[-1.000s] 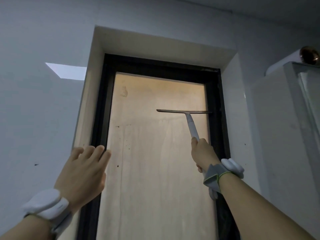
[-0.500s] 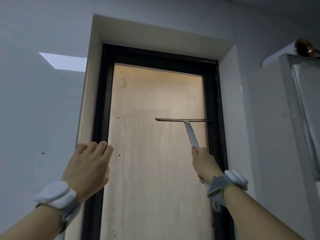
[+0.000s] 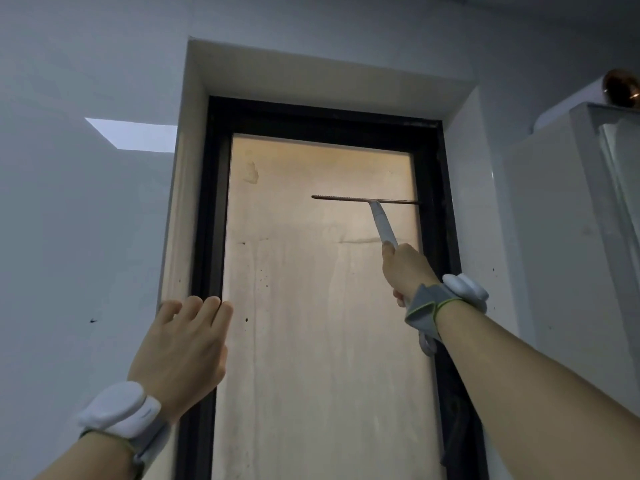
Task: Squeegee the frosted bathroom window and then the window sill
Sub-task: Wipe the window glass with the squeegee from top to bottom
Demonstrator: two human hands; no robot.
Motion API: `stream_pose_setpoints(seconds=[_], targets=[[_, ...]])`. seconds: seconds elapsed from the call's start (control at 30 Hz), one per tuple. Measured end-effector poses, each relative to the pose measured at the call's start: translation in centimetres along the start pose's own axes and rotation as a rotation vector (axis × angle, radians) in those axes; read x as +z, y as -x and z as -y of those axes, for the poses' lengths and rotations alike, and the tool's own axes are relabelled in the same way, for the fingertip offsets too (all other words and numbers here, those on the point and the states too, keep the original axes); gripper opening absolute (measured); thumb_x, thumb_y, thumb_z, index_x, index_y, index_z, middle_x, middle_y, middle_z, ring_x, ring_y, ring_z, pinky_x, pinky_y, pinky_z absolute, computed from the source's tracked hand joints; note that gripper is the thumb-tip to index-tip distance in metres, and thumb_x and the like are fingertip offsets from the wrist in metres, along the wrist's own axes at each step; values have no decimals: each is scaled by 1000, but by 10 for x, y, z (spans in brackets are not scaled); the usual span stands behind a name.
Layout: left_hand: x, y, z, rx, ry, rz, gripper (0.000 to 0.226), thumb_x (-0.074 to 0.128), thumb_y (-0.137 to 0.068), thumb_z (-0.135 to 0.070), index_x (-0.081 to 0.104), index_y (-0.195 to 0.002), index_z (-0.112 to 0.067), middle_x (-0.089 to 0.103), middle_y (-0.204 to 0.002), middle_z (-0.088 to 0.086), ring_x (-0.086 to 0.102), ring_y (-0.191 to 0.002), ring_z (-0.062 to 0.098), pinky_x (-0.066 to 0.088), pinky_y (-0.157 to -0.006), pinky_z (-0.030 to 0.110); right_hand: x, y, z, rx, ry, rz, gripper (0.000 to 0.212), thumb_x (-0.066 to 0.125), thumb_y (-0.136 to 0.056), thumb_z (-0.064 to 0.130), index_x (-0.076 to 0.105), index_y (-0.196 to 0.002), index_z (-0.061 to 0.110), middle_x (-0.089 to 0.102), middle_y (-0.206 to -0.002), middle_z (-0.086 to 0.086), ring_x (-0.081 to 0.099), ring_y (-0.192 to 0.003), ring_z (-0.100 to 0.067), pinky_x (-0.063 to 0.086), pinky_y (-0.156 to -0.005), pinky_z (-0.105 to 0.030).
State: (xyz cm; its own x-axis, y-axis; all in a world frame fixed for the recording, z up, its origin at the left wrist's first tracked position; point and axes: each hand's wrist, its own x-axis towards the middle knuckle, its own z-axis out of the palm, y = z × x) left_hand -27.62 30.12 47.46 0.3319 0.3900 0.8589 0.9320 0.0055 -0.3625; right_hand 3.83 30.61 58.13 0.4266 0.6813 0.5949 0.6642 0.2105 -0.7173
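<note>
- Left hand [image 3: 180,344]: fingers straight, holding nothing, resting against the dark window frame [image 3: 204,237]. Risk: slipping on the frame unbalances the reach.
- Frosted window [image 3: 311,341]: streaks remain. Risk: uneven pressure leaves lines.
- Squeegee [image 3: 367,200]: blade on upper right glass. Risk: its end catches the frame.
- Right hand [image 3: 407,268]: fingers wrapped around the handle. Risk: a loosened grip tilts the blade.

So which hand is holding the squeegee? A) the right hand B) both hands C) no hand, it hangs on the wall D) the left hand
A: the right hand grips the handle of the squeegee against the window, while the left hand is open by the frame.
</note>
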Motion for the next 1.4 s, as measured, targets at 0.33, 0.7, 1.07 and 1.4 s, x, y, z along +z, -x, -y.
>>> stream_pose_setpoints(seconds=[0.33, 0.7, 1.07, 1.4], targets=[[-6, 2, -4, -21, 23, 7, 32, 38, -79, -15, 60, -101, -10, 57, -89, 4, 51, -74, 27, 40, -72, 44, 40, 36, -83, 22, 50, 6, 49, 20, -103, 53, 44, -108, 11, 60, -82, -11, 60, -62, -28, 46, -41, -28], [-4, 26, 3, 61, 94, -49, 32, 40, -78, -13, 63, -100, -8, 60, -87, 4, 56, -79, 27, 44, -79, 41, 26, 70, -84, 45, -10, 48, 48, 25, -103, 53, 49, -106, 11, 60, -79, -11, 55, -52, -21, 42, -36, -22], [-4, 26, 2, 71, 89, 5, 30, 36, -82, -18, 63, -94, -12, 58, -82, 2, 52, -75, 24, 45, -80, 40, 27, 32, 32, -34, -129, 30, 41, 31, -103, 42, 49, -110, 7, 63, -85, -13, 64, -53, -26, 55, -48, -33], [1, 26, 2, 67, 106, -59, 29, 34, -82, -16, 61, -91, -14, 57, -82, 1, 52, -75, 24, 47, -79, 41, 80, 40, 15, -78, -145, 69, 40, 27, -104, 46, 44, -109, 10, 58, -87, -11, 58, -61, -28, 44, -43, -28]])
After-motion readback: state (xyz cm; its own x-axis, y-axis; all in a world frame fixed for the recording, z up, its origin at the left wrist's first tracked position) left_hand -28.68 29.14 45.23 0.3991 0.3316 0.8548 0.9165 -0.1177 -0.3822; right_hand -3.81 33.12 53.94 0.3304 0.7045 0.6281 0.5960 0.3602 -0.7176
